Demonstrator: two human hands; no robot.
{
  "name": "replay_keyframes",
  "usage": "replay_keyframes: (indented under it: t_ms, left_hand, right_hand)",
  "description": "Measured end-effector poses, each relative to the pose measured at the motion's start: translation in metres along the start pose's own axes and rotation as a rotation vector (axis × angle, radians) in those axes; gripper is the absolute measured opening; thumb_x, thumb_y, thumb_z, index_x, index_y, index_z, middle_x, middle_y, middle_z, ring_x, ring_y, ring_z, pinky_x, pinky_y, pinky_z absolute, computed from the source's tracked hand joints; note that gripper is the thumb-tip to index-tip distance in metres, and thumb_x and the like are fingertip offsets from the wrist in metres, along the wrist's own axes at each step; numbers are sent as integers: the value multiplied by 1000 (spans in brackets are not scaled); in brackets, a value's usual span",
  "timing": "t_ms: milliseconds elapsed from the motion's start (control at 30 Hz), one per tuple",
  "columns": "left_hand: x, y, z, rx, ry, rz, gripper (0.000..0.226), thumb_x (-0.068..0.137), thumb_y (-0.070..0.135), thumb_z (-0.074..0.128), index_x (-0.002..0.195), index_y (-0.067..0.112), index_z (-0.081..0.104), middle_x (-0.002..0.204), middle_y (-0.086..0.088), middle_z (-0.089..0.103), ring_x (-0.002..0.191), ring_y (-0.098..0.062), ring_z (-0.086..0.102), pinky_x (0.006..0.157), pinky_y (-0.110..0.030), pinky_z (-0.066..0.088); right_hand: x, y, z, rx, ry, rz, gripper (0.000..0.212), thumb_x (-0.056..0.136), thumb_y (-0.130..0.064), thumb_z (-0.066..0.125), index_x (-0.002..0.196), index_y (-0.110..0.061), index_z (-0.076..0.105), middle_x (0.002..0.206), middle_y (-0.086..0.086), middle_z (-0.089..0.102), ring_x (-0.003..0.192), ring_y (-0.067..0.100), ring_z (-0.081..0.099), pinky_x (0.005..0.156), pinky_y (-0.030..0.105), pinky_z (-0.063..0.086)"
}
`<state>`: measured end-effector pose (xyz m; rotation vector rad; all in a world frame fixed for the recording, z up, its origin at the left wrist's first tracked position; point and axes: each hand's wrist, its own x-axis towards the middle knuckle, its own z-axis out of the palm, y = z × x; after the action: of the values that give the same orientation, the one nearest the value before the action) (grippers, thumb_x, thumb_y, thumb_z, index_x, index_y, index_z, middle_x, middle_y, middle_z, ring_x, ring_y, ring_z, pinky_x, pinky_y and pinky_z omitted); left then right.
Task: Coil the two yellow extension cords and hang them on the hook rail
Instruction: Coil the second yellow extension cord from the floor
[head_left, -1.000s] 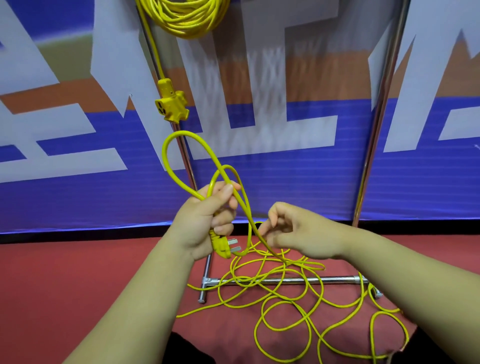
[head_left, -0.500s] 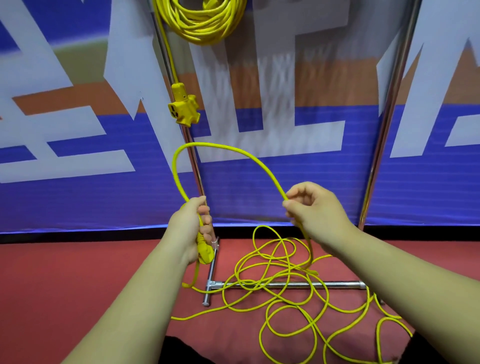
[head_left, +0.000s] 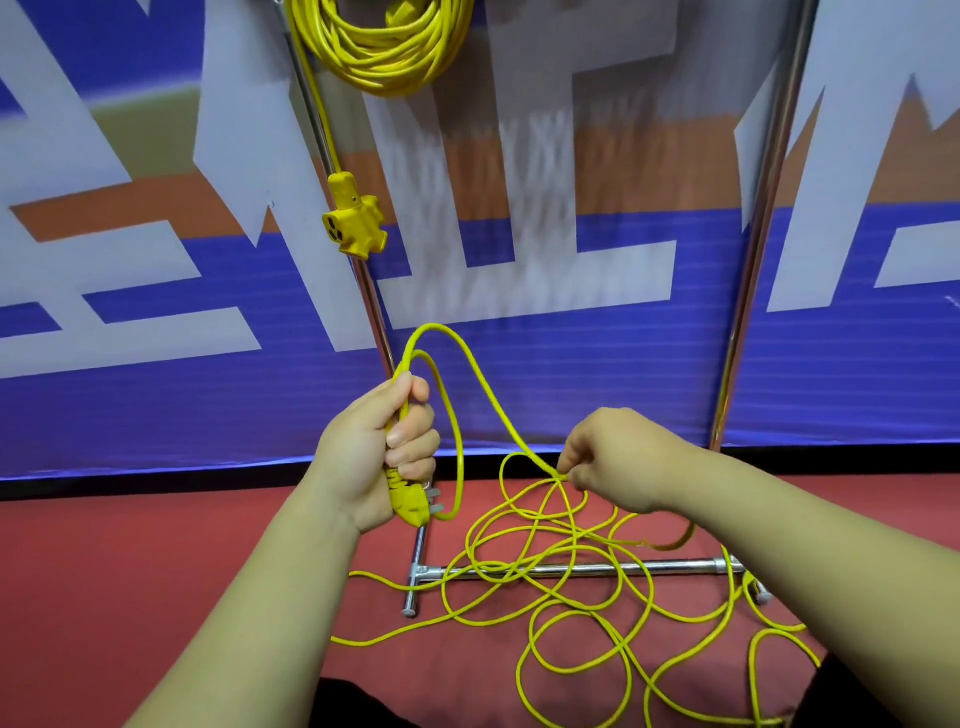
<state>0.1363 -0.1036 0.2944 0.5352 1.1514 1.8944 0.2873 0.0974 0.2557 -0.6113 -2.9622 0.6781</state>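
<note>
Dropping from its earlier height, the right hand (head_left: 618, 457) is pinching the loose cord (head_left: 514, 431) near the floor (head_left: 156, 571), while the left hand (head_left: 379, 447) is gripping the plug (head_left: 408, 501) and two loops, meaning coiling is only starting; the other cord (head_left: 384, 62) is hanging coiled above.

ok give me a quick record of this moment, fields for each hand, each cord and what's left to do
left hand: grips the plug end and one small loop of the loose cord
right hand: pinches the same cord lower down
loose cord: mostly tangled on the red floor, across the stand's base bar
hung cord: coiled, hanging at the top, socket block dangling below
left to do: most of the loose cord uncoiled, not yet hung
</note>
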Motion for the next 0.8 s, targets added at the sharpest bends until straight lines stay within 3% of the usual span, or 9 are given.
replay_keyframes:
  t_ms: [133,233,367,433,533,633,700,800]
  left_hand:
    - [3,-4,2,10,42,40,14,96,22,49,92,11,58,58,4,37,46,-6,36,40,-17,38]
    - [6,-5,3,-66,61,20,13,93,22,53,95,11,60,63,4,37,45,-5,34,35,-13,33]
    - [8,-9,2,-57,91,18,13,93,23,54,94,11,61,64,3,40,43,-4,33,32,-13,29]
    - [9,-14,3,143,116,40,13,96,20,55,95,10,62,68,0,45,44,-4,31,34,-13,26]
    - [8,-24,6,502,132,69,15,92,22,68,94,7,70,79,-7,59,47,-8,29,39,-17,24]
    - [5,-29,13,618,33,33,22,77,34,76,87,14,76,75,-15,54,47,-11,29,43,-20,24]
    - [3,-30,19,698,-9,6,11,83,23,77,81,13,74,59,-7,50,43,-10,28,43,-21,23]
    - [4,-30,25,784,-21,2,20,92,20,71,74,11,68,54,-6,39,42,-12,25,42,-20,24]
  right_hand:
    - [-9,-4,-10,32,-101,-134,14,88,-23,68,98,-21,77,71,-21,61,68,-4,57,67,14,45]
    - [-15,-6,-13,12,-146,-218,20,86,-21,69,105,-23,75,79,-13,64,69,0,57,64,13,40]
    - [-20,-8,-16,-18,-171,-324,22,87,-19,69,108,-25,75,79,-22,58,69,-15,52,61,2,34]
    - [-20,-6,-21,39,-140,-375,20,89,-21,71,108,-26,76,88,-19,59,76,-10,54,68,5,37]
    - [-21,-3,-33,202,-37,-401,18,88,-23,74,104,-31,78,93,-12,65,87,4,63,79,23,49]
    - [-22,1,-44,427,54,-350,16,87,-22,76,100,-30,79,88,-5,72,82,13,67,77,33,54]
    - [-22,1,-46,582,122,-324,13,85,-18,77,96,-25,79,83,2,74,77,22,68,74,36,53]
    - [-20,2,-44,758,193,-318,12,83,-9,78,92,-15,72,78,5,70,71,13,63,70,26,53]
